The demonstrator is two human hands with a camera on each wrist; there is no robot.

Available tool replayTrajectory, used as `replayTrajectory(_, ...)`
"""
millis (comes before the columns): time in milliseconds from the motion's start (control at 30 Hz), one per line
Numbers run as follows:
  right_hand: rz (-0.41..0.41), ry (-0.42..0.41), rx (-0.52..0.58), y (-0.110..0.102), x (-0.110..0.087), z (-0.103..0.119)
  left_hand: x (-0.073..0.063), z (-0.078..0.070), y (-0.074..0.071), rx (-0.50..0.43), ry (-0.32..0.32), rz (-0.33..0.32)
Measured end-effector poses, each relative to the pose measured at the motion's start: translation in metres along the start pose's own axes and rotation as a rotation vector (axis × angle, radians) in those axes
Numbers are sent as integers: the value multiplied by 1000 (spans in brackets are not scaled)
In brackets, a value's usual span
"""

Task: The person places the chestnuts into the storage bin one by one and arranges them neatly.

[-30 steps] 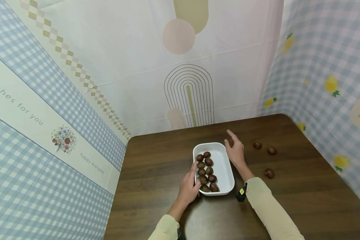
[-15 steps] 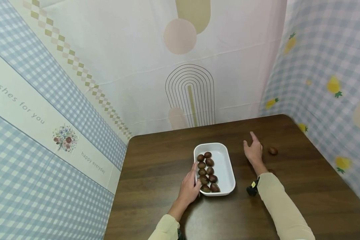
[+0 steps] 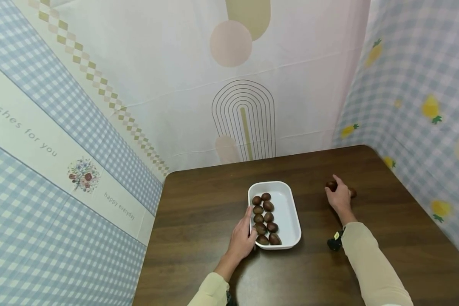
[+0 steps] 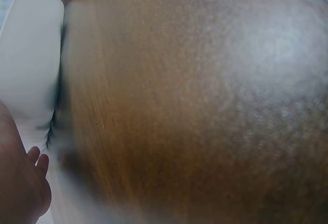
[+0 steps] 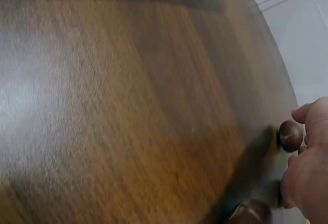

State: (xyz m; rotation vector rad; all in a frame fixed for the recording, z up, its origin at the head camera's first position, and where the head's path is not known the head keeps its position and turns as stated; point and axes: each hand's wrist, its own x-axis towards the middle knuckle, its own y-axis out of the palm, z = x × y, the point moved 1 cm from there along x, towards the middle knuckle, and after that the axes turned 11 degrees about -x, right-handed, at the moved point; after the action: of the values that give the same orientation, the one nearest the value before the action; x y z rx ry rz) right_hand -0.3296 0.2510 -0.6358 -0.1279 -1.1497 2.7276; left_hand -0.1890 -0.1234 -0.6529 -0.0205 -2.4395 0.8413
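Note:
A white rectangular tray (image 3: 288, 212) stands on the brown table, holding several dark brown egg-shaped things (image 3: 268, 206) in two columns along its left side. My left hand (image 3: 242, 240) holds the tray's left rim, thumb over the edge and fingers along the outer wall. Off to the right, my right hand (image 3: 340, 198) has its thumb and finger around a single brown egg-shaped thing (image 5: 291, 136), which rests on the table. Just behind this hand, another egg-shaped thing (image 3: 352, 192) is partly covered.
One more egg-shaped thing (image 5: 250, 212) shows low in the right wrist view. Patterned cloths hang behind and beside the wooden table (image 3: 199, 204). The tray's right half shows bare white bottom.
My right hand has moved right from beside the tray, over the table, and its thumb and finger have come around an egg-shaped thing. The left hand stays at the tray.

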Motion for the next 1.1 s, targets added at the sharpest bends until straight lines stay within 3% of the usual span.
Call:
replayTrajectory(200,28,-7,-27,1,-2,-10,-6,18,10,-40,-48,-6)
replayTrajectory(300,22,-12,-24,2,-1,-13,-4,11,6,-43,-76,18)
replayTrajectory(433,-10,-28,-29,3,0,-13,-3,5,2,-6,-27,14)
replayTrajectory(567,-33,-49,-37,4,-2,-11,-4,12,4,6,9,-8)
replayTrajectory(900,-92,-164,-101,9,-10,-7,-8,30,15,-13,10,-22)
replayTrajectory(1100,-111,-242,-99,13,-14,-6,-4,19,8,-16,36,-21)
